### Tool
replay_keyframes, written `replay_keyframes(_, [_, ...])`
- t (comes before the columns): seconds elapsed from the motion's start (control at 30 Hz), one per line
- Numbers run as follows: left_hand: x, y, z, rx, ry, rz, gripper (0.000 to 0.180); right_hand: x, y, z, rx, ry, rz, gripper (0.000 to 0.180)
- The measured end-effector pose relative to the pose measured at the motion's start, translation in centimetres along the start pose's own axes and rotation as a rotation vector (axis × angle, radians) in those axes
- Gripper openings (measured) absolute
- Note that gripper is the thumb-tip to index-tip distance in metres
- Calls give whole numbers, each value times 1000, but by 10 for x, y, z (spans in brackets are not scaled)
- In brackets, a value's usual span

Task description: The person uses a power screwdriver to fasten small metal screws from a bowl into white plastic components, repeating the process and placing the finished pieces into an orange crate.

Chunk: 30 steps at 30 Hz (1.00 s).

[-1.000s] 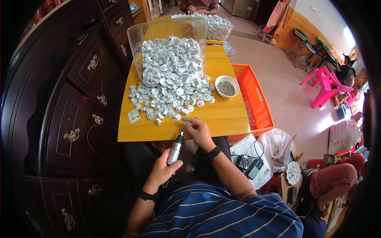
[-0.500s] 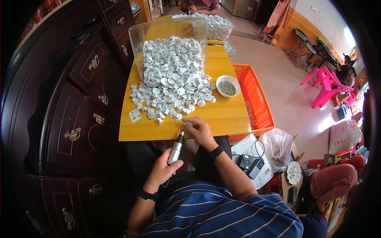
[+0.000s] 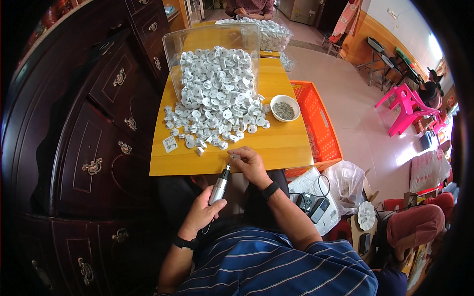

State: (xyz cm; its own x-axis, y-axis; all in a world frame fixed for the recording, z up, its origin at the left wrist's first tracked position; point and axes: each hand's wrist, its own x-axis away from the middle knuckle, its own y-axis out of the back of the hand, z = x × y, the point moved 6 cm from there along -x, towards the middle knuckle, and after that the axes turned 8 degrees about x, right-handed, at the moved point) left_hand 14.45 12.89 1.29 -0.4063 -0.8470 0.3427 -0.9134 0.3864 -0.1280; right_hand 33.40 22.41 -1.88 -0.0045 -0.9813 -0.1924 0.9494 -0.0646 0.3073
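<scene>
My left hand [image 3: 201,213] grips a silver pen-shaped electric screwdriver [image 3: 219,186] below the near edge of the yellow wooden table [image 3: 276,143]; its tip points up at my right hand. My right hand [image 3: 250,164] rests at the table's near edge, fingers pinched on a small white plastic part [image 3: 234,156] against the tool's tip. A big heap of white round plastic parts [image 3: 215,96] spills across the table out of a tipped clear plastic bin [image 3: 173,49]. A small white bowl of dark screws [image 3: 285,108] stands to the right of the heap.
A dark wooden cabinet with brass handles [image 3: 94,138] stands along the left. An orange crate [image 3: 318,123] sits right of the table, with a white plastic bag [image 3: 348,182] and black devices [image 3: 311,204] on the floor. Pink chairs [image 3: 407,106] stand far right. Another person [image 3: 249,6] sits beyond.
My right hand has drawn back slightly from the heap to the table's near edge, meeting the screwdriver tip. My left hand holds the tool much as before.
</scene>
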Motion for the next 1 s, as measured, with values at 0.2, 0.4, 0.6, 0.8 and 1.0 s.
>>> replay_keyframes(0.2, [-2, -1, 4, 49, 15, 14, 41, 0, 0, 1, 0, 16, 3, 27])
replay_keyframes(0.4, [-6, 1, 9, 106, 32, 24, 38, 0, -1, 2, 7, -27, 51, 28])
replay_keyframes(0.6, [-9, 0, 8, 142, 64, 41, 39, -1, 1, 0, 12, -8, -4, 26])
replay_keyframes(0.8, [-1, -4, -2, 237, 96, 84, 39, -1, 2, -9, -116, -73, 28, 25])
replay_keyframes(1.0, [17, 12, 4, 196, 19, 87, 47, 4, 18, -9, -554, -308, 84, 36])
